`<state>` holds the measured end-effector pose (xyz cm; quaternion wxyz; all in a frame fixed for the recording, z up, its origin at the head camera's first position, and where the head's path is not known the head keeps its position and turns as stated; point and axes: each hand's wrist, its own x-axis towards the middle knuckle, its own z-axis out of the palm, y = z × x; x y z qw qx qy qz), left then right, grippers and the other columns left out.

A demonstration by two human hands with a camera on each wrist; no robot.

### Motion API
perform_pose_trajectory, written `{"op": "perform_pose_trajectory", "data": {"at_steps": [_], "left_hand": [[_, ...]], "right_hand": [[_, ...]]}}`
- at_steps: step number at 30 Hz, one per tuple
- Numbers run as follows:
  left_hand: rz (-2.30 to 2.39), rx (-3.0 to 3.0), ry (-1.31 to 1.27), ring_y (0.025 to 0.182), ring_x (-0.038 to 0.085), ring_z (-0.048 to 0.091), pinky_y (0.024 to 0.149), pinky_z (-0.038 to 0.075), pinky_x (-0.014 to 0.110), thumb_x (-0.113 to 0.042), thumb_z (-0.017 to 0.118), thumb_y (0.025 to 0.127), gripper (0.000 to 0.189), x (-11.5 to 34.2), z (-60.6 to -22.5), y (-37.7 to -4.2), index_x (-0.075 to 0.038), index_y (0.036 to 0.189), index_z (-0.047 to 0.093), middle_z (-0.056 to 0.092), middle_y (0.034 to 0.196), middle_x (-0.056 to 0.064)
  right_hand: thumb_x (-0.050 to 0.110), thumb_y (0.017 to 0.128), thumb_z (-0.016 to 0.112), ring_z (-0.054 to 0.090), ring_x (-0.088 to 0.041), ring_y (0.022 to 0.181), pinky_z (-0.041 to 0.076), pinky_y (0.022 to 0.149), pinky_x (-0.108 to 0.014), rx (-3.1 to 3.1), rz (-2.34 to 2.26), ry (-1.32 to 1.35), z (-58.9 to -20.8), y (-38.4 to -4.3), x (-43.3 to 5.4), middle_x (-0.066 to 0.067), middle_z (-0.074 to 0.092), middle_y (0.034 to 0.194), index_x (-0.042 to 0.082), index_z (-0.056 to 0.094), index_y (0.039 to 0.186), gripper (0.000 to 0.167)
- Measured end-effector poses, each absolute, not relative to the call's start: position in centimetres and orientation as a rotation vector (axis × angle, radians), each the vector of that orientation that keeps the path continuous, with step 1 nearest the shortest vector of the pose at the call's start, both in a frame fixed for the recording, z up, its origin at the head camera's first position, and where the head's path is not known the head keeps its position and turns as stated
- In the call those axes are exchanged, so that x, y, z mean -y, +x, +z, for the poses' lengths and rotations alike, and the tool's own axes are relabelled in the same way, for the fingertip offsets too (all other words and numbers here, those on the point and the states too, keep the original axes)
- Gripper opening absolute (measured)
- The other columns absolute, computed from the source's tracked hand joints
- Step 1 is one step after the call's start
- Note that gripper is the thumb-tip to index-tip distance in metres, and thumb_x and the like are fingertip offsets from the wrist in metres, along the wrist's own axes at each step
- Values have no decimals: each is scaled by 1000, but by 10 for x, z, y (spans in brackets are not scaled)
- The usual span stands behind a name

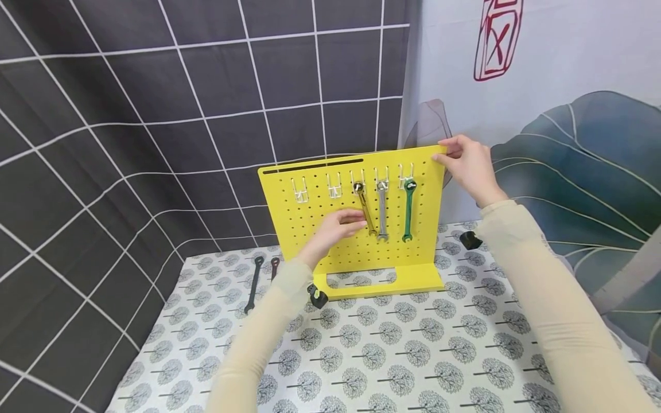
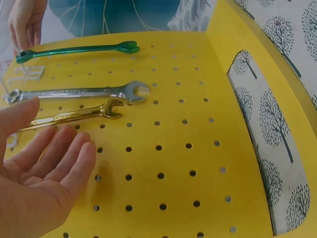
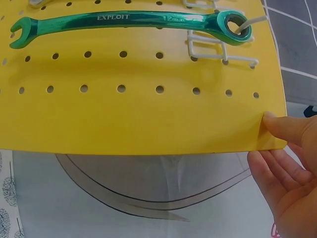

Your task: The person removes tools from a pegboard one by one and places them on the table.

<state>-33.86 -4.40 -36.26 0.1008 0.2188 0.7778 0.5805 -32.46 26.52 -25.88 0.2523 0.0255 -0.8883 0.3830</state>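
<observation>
A yellow pegboard [image 1: 356,258] stands upright on the table, with white wire hooks along its upper part. My right hand [image 1: 472,166] pinches its top right corner, thumb on the front and fingers behind, as the right wrist view shows. My left hand [image 1: 335,229] is beside the gold wrench [image 1: 366,215], thumb and fingers apart. In the left wrist view the gold wrench passes behind the thumb; contact is unclear. That wrench hangs tilted from a hook. Right of it a silver wrench [image 1: 382,212] and a green wrench [image 1: 408,212] hang by their ring ends, nearly vertical.
Two hooks, one at the far left [image 1: 300,191] and its neighbour [image 1: 334,186], hold nothing. Left of the board a black wrench [image 1: 253,285] and a dark red wrench [image 1: 275,267], partly hidden by the left sleeve, lie on the tree-patterned tablecloth [image 1: 382,355]. Dark checked cloth [image 1: 217,137] hangs behind.
</observation>
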Motion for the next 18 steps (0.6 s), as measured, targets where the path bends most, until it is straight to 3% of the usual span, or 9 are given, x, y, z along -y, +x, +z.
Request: {"op": "perform_pose_trajectory", "data": {"at_steps": [8,18], "left_hand": [[1760,-2255,615,114,28,63,100,53,36,-16,70,95,47,31,-365,-338,2,136,55,63,130,15],[1796,-2231,602,112,30,65,99,55,36,-14,70,95,40,29,-368,-335,0,131,60,68,119,14]], "right_hand": [[28,97,69,62,-30,109,52,83,-29,2411,1037,74,-260,-325,-265,-19,65,121,4,60,135,45],[29,98,68,62,-30,110,52,86,-33,2414,1043,68,-259,-324,-266,-18,65,122,5,59,137,46]]}}
